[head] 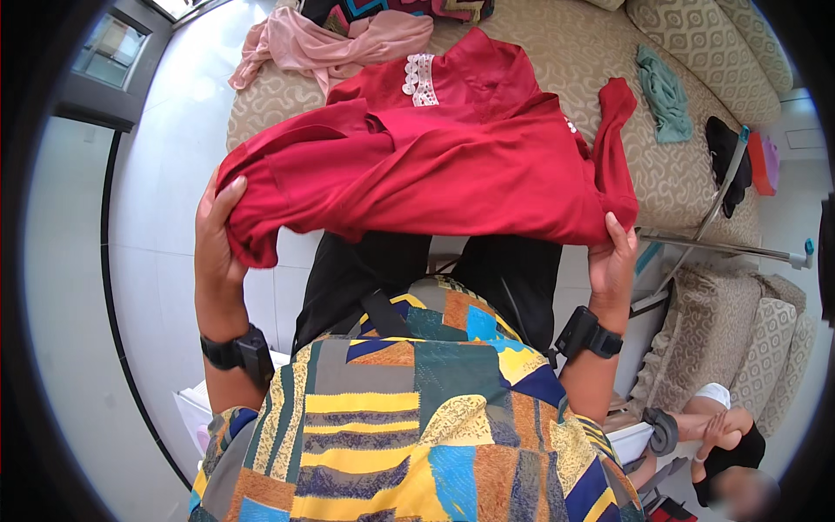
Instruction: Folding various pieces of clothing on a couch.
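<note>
A red long-sleeved garment [470, 176] with a collar and white lace trim is stretched out between my hands, its upper part lying over the patterned sofa seat [561, 39]. At its left end my left hand [222, 218] grips the bunched fabric, thumb on top. My right hand [612, 258] pinches the lower right corner. One red sleeve extends up beyond that corner, across the sofa cover. The fingers beneath the cloth are partly hidden on both sides.
A pink cloth [339, 42] and a green cloth [664, 94] lie on the sofa. Black fabric [727, 163] hangs by a metal rack [730, 245] at right. Another sofa [711, 326] stands lower right, with a seated person [730, 444] near it. A grey-framed door [111, 72] is upper left.
</note>
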{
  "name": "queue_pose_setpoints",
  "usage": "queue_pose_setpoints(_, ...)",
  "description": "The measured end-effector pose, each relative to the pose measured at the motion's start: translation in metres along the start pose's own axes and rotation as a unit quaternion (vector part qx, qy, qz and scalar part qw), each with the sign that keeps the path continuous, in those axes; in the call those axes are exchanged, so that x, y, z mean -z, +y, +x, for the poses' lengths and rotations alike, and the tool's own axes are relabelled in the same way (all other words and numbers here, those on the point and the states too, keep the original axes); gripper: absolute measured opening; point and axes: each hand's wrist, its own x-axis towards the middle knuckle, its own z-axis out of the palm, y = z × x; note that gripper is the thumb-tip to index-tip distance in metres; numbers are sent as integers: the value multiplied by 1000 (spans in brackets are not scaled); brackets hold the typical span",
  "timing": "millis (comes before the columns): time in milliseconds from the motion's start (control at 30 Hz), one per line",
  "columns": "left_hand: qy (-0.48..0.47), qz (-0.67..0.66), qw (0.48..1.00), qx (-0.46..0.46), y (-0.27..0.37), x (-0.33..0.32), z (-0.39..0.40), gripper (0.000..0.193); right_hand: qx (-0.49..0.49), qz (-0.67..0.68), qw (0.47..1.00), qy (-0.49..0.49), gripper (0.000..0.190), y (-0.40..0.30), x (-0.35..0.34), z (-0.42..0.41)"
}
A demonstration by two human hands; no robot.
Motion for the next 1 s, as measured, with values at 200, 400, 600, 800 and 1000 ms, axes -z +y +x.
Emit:
queue_pose_setpoints(200,70,-93,992,51,-3,52,-16,40,-28,-60,997,-44,54,-17,17,-26)
queue_pose_setpoints(400,82,-112,989,58,5,68,-35,42,0,2,999,-49,56,-29,17,-38)
queue_pose_setpoints(600,-62,442,859,251,-32,121,-36,31,-231,-362,895,-122,38,-37,50,-34)
queue_pose_setpoints(800,-66,530,845,33,-42,83,7,32,-118,-396,909,-53,26,-46,58,-4)
queue_pose_setpoints(1000,-182,563,791,-159,-58,-11,75,42,3,-390,903,-182,35,-37,-13,54)
